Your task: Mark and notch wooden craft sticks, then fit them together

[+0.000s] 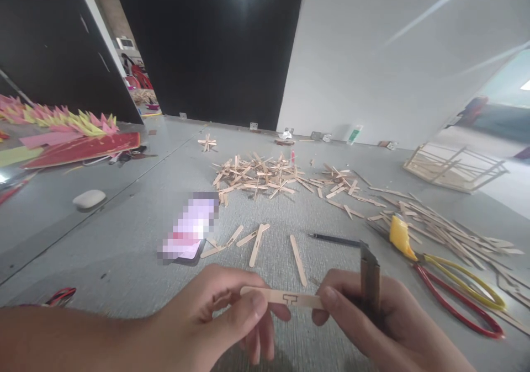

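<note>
A flat wooden craft stick (276, 296) with a dark T-like outline drawn or cut near its middle is held level at the bottom centre. My left hand (232, 311) pinches its left end between thumb and fingers. The right end is pinched by my right hand (351, 311), which also has a dark tool with a brown handle (370, 278) lying across it, its thin black shaft pointing left. Loose sticks lie just beyond the hands, among them a single one (298, 260) and some notched ones (257, 245).
A heap of sticks (265, 176) lies ahead, more sticks (451, 234) at the right. Yellow-and-red-handled pliers (459, 289) rest by my right hand. A phone (190, 231), a white mouse-like object (89, 198) and a red board (86, 148) are left; a wooden frame (453, 168) stands back right.
</note>
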Motion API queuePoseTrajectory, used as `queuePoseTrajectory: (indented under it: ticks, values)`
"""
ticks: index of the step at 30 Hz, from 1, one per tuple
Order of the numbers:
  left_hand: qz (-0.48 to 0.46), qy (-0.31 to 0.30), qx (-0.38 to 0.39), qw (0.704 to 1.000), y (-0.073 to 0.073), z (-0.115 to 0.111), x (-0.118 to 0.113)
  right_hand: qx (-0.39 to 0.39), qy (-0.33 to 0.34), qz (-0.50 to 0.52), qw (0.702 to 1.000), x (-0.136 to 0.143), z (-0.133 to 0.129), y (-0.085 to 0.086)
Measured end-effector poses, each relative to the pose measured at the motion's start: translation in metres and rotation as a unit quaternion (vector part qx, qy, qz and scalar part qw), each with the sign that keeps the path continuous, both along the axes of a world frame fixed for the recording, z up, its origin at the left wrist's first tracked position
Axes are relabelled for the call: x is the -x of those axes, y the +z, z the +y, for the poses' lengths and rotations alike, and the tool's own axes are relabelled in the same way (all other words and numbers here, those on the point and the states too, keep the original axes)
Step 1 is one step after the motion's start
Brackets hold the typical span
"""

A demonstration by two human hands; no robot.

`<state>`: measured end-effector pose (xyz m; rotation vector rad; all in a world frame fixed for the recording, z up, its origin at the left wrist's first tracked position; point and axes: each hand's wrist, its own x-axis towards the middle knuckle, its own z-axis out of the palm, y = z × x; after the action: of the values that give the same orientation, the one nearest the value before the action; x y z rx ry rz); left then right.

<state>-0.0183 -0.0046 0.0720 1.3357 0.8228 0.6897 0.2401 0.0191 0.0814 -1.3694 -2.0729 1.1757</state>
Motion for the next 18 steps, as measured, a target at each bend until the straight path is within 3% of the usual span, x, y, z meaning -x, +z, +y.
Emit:
queuePoseTrajectory:
  ticks: [5, 10, 13, 15, 18]
  values:
    - [0.055, 0.005, 0.019, 0.998, -0.002, 0.016, -0.001, 0.029, -0.034, -0.025, 0.999, 0.006, 0.008, -0.006]
    - [0.132, -0.024, 0.019, 0.991, -0.017, 0.028, -0.005, 0.027, -0.019, -0.060, 0.998, 0.012, 0.020, -0.012]
    - [0.202, -0.047, 0.021, 0.978, -0.029, 0.029, -0.006, -0.057, -0.032, -0.143, 0.988, -0.003, 0.037, -0.018]
    - [0.245, -0.057, 0.006, 0.968, -0.035, 0.028, -0.004, -0.137, -0.046, -0.223, 0.964, -0.025, 0.057, -0.023]
    - [0.297, -0.065, -0.067, 0.950, -0.042, 0.028, -0.001, -0.197, -0.082, -0.301, 0.929, -0.064, 0.093, -0.032]
